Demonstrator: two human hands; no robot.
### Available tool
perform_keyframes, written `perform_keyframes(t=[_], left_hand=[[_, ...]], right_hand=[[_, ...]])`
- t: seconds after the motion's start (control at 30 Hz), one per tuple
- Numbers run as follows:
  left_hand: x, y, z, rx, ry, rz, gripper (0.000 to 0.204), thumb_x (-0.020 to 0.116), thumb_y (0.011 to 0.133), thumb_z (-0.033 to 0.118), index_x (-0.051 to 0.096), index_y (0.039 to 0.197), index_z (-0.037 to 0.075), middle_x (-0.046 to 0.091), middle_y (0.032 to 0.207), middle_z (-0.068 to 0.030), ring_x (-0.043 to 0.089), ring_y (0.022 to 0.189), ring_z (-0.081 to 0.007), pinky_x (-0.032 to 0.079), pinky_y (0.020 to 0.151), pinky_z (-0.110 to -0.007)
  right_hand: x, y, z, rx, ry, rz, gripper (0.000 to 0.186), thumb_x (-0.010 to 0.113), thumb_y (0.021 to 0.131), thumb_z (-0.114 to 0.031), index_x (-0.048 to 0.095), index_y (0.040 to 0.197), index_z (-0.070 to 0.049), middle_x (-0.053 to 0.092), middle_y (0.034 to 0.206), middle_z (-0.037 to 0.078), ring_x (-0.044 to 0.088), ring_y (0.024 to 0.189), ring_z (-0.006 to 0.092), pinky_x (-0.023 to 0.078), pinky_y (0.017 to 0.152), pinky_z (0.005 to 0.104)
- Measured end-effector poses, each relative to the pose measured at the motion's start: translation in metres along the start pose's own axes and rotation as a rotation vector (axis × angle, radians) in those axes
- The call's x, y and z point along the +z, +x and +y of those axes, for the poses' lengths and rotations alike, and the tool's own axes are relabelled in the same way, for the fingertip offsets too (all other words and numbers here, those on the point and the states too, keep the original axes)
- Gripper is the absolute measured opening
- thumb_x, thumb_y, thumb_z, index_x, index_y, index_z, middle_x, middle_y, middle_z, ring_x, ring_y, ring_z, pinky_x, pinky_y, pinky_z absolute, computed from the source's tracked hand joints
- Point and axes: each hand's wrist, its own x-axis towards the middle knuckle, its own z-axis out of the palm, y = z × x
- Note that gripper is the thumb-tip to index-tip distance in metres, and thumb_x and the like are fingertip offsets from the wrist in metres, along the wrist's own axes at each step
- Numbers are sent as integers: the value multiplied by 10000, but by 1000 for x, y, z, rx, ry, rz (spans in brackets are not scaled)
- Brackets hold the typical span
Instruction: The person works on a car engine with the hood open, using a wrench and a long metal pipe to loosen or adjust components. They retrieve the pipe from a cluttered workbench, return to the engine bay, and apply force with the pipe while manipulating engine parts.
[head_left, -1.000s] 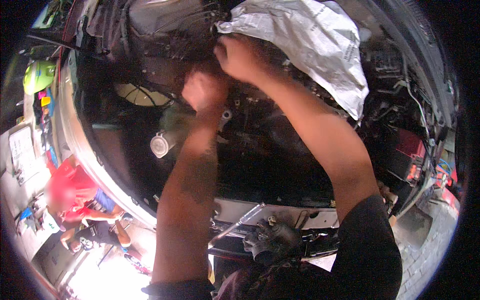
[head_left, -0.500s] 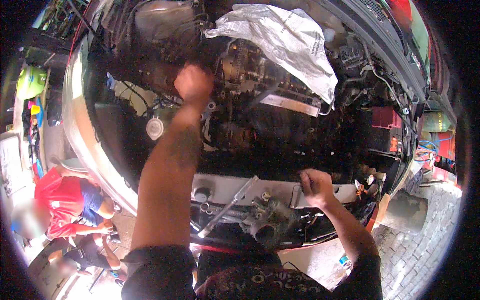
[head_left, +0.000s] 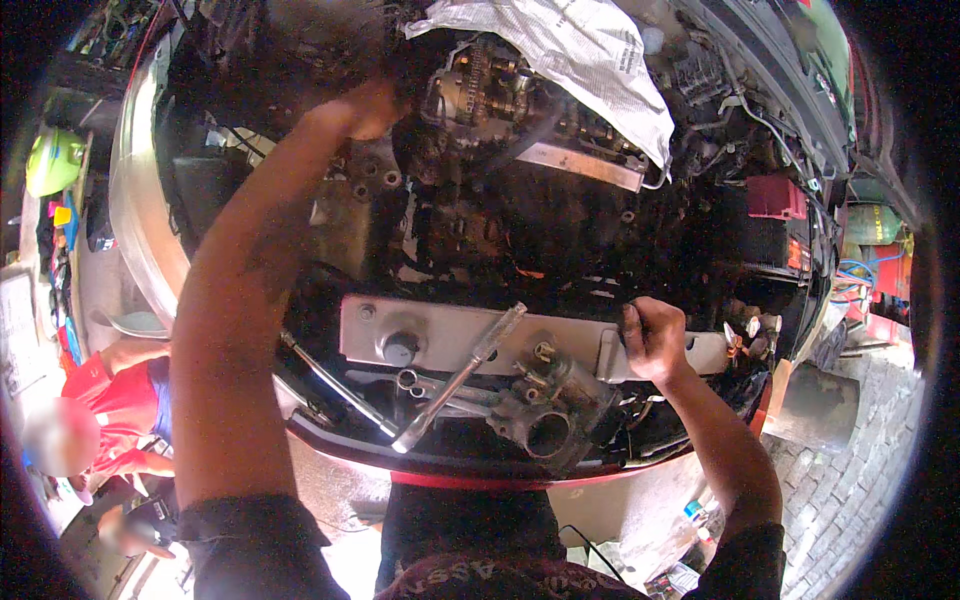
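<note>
Engine valve train [head_left: 512, 85], uncovered, could catch grit if my left hand [head_left: 372, 108], grip too dark to tell, brushes it; my right hand [head_left: 655, 338] curls closed at the front panel [head_left: 450, 325].

There are two bare hands [head_left: 655, 338], one pale crossbar [head_left: 435, 332], two long metal tools [head_left: 460, 378], one white sheet [head_left: 575, 65] and two other people [head_left: 118, 412].

Panel [head_left: 440, 330] smooth, matt; ratchet [head_left: 463, 375] shiny metal.
</note>
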Motion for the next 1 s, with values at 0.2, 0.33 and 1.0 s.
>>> perform_keyframes(t=[0.2, 0.33, 1.0], left_hand=[[-4, -28, 2, -102, -71, 90, 489, 483, 1004, 383, 543, 1312, 7, 545, 1318, -282, 504, 1248, -436, 431, 1043, -492], [-6, -24, 13, -187, 164, 59, 395, 501, 982, 341, 624, 1148, 4, 615, 1191, -265, 576, 1152, -424, 483, 985, -484], [-16, -31, 21, -280, 81, 112, 468, 480, 952, 391, 656, 1144, 2, 654, 1129, -243, 635, 1072, -410, 516, 929, -489]], right_hand=[[1, 2, 1, -45, 51, 30, 268, 559, 866, -82, 452, 626, -29, 419, 565, 159, 445, 483, 349, 327, 469, 419], [3, 0, 5, -17, 34, -6, 281, 577, 835, -91, 428, 600, -53, 410, 549, 144, 450, 472, 351, 322, 460, 441], [-2, 1, 8, -79, -9, -61, 276, 617, 784, -114, 440, 575, -91, 427, 544, 131, 458, 479, 371, 347, 455, 464]])
